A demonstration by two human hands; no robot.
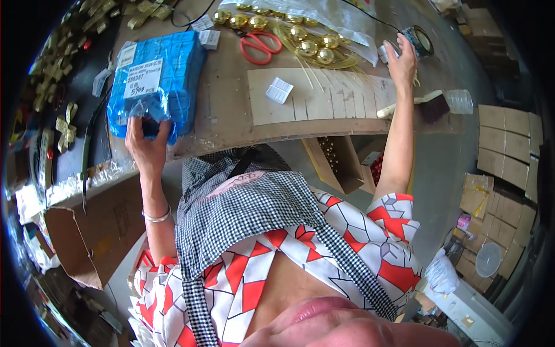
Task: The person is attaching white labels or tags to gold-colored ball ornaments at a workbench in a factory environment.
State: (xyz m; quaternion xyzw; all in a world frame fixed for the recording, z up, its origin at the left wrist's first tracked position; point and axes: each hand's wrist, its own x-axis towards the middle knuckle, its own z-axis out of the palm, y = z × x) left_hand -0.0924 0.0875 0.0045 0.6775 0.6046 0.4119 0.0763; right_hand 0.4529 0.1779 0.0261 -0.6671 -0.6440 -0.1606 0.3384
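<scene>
left hand (147,141) clamped on blue plastic pack (159,81) of small blocks, contents indistinct | right hand (402,61) touching tape roll (419,39), grip unclear | tabletop (231,110)

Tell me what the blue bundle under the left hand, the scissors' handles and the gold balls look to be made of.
Blue bundle: small blocks under thin clear plastic film; it wrinkles and glints at the torn end by the left hand.
Scissors: handles look like plastic, smooth uniform red; blades hard to make out.
Gold balls: mirror-bright highlights suggest metal or metallised plastic; cannot tell which.
</scene>
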